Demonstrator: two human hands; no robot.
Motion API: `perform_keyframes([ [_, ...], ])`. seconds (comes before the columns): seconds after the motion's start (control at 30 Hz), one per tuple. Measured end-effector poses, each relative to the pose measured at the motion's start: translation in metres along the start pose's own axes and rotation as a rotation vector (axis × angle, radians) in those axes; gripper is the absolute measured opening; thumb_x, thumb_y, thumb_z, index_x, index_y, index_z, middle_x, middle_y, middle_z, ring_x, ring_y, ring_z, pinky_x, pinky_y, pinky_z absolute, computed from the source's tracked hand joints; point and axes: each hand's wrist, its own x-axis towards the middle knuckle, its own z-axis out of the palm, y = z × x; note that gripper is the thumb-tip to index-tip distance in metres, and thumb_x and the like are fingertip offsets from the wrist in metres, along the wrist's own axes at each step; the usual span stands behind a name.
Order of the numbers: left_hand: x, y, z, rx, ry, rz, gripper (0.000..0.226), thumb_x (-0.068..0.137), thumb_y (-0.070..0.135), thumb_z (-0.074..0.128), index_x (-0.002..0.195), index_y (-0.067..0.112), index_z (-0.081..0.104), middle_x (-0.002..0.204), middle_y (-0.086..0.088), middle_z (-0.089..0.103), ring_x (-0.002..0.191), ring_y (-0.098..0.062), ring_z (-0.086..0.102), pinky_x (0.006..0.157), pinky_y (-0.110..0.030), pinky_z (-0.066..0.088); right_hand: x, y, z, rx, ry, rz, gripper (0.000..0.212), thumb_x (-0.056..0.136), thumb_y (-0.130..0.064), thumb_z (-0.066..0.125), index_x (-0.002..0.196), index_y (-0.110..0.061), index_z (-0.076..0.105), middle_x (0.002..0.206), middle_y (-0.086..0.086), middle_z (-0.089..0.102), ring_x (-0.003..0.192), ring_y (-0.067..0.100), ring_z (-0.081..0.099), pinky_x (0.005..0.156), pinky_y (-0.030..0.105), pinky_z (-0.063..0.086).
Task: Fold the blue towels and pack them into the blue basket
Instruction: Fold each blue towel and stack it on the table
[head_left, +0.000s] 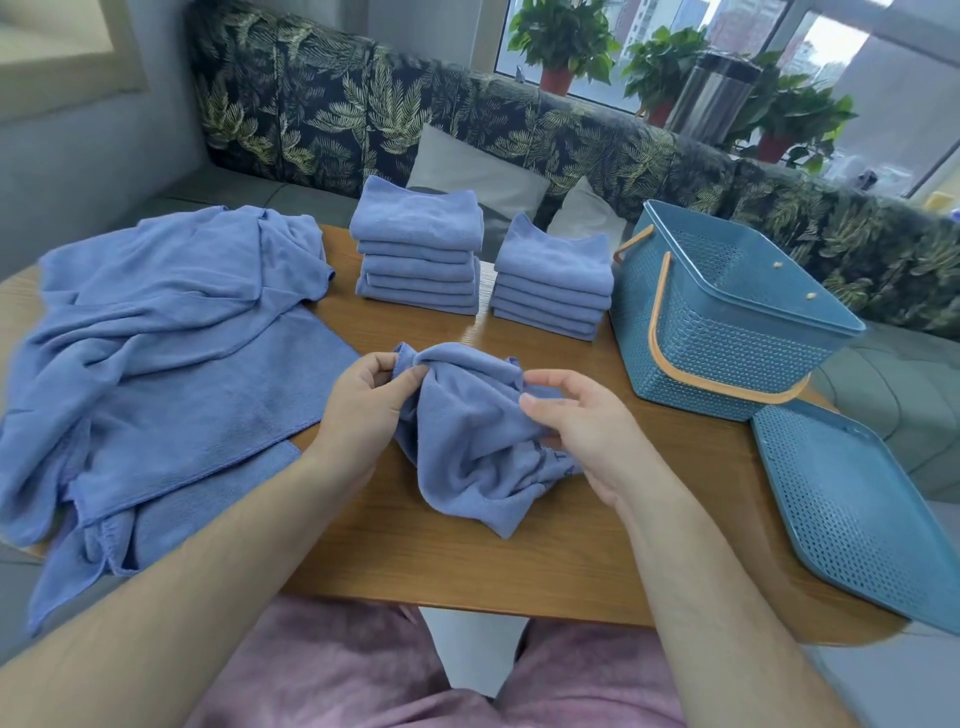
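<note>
The towel (467, 441) in the near middle is plain periwinkle blue, with darker blue lettering toward its right edge; the heap (156, 338) at the left is the same blue, its hems a shade deeper; the far left stack (418, 249) and right stack (553, 280) match it; the basket (727, 332) at the right is a duller teal, its walls patterned with small holes, its handles (670, 358) pale orange-tan; the lid (852, 519) is the same teal, dotted with holes; the counter (467, 561) is warm brown wood grain; the sofa (311, 104) is dark with a yellow-green palm-leaf print; the cushions (467, 161) are pale grey; the plants (563, 36) are green in red-brown pots (557, 80); the bin (711, 96) is silver; the trousers (337, 675) are dusty pink.
</note>
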Motion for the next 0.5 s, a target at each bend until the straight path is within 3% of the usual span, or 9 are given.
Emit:
perform_keyframes([
  [0.1,-0.003,-0.003,0.0,0.029,-0.107,-0.025,0.023,0.092,0.027,0.073,0.103,0.008,0.069,0.093,-0.007,0.075,0.081,-0.016,0.07,0.071,-0.027,0.054,-0.003,0.0,-0.001,-0.211,-0.149,0.066,0.021,0.09,-0.014,0.073,0.106,-0.027,0.076,0.091,0.004,0.077,0.076,0.009,0.07,0.069,0.022,0.053],
  [0.2,-0.004,-0.006,-0.002,0.103,-0.185,-0.079,0.031,0.09,0.034,0.074,0.096,0.004,0.068,0.082,-0.009,0.071,0.072,-0.02,0.064,0.066,-0.032,0.05,-0.002,0.002,0.0,-0.195,-0.171,0.075,0.015,0.091,-0.014,0.071,0.098,-0.024,0.08,0.095,0.001,0.078,0.091,0.014,0.072,0.081,0.028,0.055],
  [0.37,-0.003,-0.008,-0.005,0.251,-0.124,-0.046,0.032,0.093,0.034,0.07,0.09,0.003,0.064,0.073,-0.006,0.068,0.067,-0.015,0.062,0.064,-0.032,0.05,-0.001,-0.006,-0.011,0.049,-0.003,-0.074,0.016,0.094,-0.01,0.069,0.102,-0.02,0.08,0.091,-0.009,0.076,0.08,-0.002,0.064,0.068,0.01,0.048],
  [0.43,0.001,-0.002,-0.008,0.203,-0.072,0.005,0.025,0.095,0.036,0.068,0.09,0.011,0.065,0.08,-0.006,0.07,0.074,-0.016,0.063,0.069,-0.035,0.051,0.001,-0.015,-0.02,0.066,0.084,-0.132,0.015,0.092,-0.013,0.072,0.103,-0.02,0.08,0.093,-0.009,0.076,0.081,-0.001,0.063,0.072,0.013,0.047],
  [0.5,0.006,0.013,-0.009,0.111,-0.016,0.045,0.022,0.096,0.037,0.065,0.089,0.016,0.063,0.078,-0.005,0.066,0.074,-0.023,0.06,0.062,-0.039,0.051,0.002,-0.029,-0.032,0.085,0.168,-0.181,0.016,0.09,-0.011,0.073,0.105,-0.015,0.079,0.091,-0.006,0.077,0.079,0.001,0.066,0.073,0.015,0.05],
])
